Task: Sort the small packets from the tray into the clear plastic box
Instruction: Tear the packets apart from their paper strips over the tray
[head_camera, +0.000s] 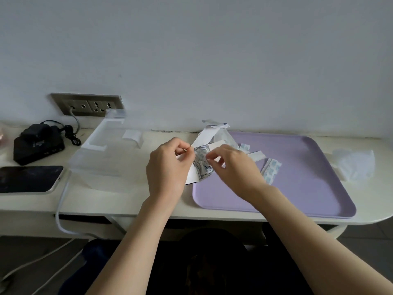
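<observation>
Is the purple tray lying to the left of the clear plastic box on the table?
No, the purple tray lies to the right of the clear plastic box.

**Clearances on the desk**

Near half of purple tray (pixel 276 199) bare; far-left corner crowded with packets (pixel 271 170) and a white carton (pixel 201 139). Both hands meet over tray's left edge, blocking it. Clear plastic box (pixel 95 158) sits left, lid (pixel 106 130) raised behind. Open desk strip between box and tray. Phone (pixel 29 178) and black adapter (pixel 38 145) crowd the far left.
</observation>
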`<action>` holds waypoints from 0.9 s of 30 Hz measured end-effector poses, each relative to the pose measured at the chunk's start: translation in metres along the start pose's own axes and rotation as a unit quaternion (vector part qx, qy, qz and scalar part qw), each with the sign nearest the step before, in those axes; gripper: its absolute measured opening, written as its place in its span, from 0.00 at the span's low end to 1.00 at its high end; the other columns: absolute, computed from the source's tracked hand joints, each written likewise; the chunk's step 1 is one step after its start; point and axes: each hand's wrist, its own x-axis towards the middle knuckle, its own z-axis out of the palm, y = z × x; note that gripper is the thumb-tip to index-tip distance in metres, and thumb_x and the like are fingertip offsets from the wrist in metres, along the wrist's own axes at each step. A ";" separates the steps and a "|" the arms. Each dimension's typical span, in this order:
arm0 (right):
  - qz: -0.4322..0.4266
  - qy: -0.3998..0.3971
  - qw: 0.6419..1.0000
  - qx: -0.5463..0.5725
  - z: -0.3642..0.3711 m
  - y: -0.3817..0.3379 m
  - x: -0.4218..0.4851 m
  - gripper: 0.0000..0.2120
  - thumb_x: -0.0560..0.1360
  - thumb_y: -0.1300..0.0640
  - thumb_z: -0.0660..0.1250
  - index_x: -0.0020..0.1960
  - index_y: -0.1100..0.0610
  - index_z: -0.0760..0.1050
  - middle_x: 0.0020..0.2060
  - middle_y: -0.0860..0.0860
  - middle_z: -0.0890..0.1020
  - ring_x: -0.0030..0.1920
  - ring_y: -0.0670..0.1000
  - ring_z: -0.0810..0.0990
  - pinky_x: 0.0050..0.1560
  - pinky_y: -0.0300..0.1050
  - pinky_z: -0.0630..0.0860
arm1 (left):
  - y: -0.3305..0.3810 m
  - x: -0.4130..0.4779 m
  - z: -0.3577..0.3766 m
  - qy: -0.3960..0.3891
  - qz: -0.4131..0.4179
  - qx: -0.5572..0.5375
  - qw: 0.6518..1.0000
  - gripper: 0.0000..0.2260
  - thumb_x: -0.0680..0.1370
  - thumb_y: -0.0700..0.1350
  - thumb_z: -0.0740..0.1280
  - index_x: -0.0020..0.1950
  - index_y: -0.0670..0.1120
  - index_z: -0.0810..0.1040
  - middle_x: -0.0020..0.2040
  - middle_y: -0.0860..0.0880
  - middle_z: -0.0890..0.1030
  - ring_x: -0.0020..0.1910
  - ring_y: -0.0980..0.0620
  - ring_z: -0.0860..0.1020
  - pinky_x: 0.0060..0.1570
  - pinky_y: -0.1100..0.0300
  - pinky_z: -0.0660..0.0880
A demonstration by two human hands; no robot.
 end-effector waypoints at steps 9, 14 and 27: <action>0.051 -0.014 0.998 0.017 0.015 -0.002 0.009 0.03 0.75 0.51 0.65 0.46 0.49 0.76 0.42 0.42 0.79 0.38 0.44 0.73 0.35 0.39 0.66 | -0.004 -0.002 -0.002 -0.038 0.003 -0.001 0.999 0.05 0.73 0.45 0.70 0.38 0.50 0.78 0.29 0.60 0.74 0.36 0.53 0.79 0.32 0.64 0.68; 0.025 0.021 0.999 0.025 0.015 -0.008 0.008 0.04 0.75 0.53 0.64 0.41 0.49 0.72 0.42 0.43 0.78 0.41 0.46 0.78 0.38 0.43 0.72 | -0.005 -0.001 -0.004 -0.030 0.002 0.009 0.999 0.05 0.74 0.45 0.70 0.37 0.50 0.78 0.28 0.61 0.74 0.36 0.53 0.78 0.31 0.66 0.67; 0.017 0.065 0.993 0.098 0.005 -0.011 0.002 0.12 0.76 0.53 0.65 0.57 0.53 0.68 0.46 0.43 0.76 0.39 0.49 0.78 0.38 0.43 0.69 | -0.004 -0.001 -0.004 -0.017 -0.005 0.001 1.000 0.06 0.73 0.45 0.69 0.37 0.50 0.78 0.28 0.59 0.75 0.34 0.53 0.78 0.31 0.65 0.68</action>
